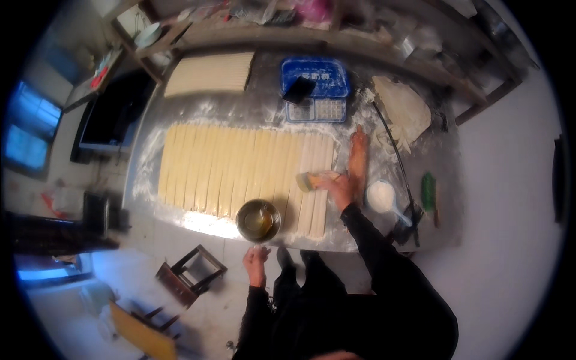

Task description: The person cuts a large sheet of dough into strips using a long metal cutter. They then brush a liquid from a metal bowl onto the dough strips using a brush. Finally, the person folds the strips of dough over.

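My right hand [339, 189] is closed around a brush [310, 182] with a wide, pale bristle head, which lies against the dough strips [231, 171] toward their right side. The strips run side by side on the metal table. Most look yellow and glossy; the rightmost ones are paler. A round metal bowl [258, 221] with yellowish liquid overlaps the strips' near ends at the table edge. Right at its near rim is my left hand [256, 258], fingers curled closed; it seems to hold the bowl, though the contact is hard to make out.
Right of the strips lie a wooden rolling pin [358, 159], a white scoop of flour [381, 197], a dark rod [393, 141] and a dough sheet [403, 108]. Behind are a blue-lidded scale [315, 78] and more strips [210, 73]. A wooden stool [192, 273] stands on the floor.
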A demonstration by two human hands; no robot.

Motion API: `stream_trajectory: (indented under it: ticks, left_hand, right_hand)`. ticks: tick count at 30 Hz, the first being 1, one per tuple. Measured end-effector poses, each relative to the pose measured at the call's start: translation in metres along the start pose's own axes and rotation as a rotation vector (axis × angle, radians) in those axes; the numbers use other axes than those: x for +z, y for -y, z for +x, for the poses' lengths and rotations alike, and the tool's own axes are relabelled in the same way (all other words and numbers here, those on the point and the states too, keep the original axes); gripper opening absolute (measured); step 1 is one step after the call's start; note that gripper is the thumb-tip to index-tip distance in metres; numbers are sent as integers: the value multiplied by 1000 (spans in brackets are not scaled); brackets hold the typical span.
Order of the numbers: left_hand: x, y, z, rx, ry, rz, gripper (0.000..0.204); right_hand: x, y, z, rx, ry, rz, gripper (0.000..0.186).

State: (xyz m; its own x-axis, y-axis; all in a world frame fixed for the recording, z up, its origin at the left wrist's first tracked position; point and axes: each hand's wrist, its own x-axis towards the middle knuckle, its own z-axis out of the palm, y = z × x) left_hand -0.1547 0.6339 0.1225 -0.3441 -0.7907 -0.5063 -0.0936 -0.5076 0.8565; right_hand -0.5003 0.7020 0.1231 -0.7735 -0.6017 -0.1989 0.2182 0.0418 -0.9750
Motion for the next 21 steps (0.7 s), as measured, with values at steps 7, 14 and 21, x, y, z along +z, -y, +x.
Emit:
stream_trajectory:
  ticks: [7, 14, 21]
  left_hand:
    - [12, -6, -10, -32, -65, 11, 30]
    - [45, -24, -19, -2, -192, -67, 37]
    - [15, -4, -7, -3, -114, -61, 31]
  right_hand:
    - [-5, -32, 129, -353, 16, -717, 22]
    - [10, -24, 135, -503, 227, -785, 32]
    - [25, -52, -11, -406, 567, -774, 31]
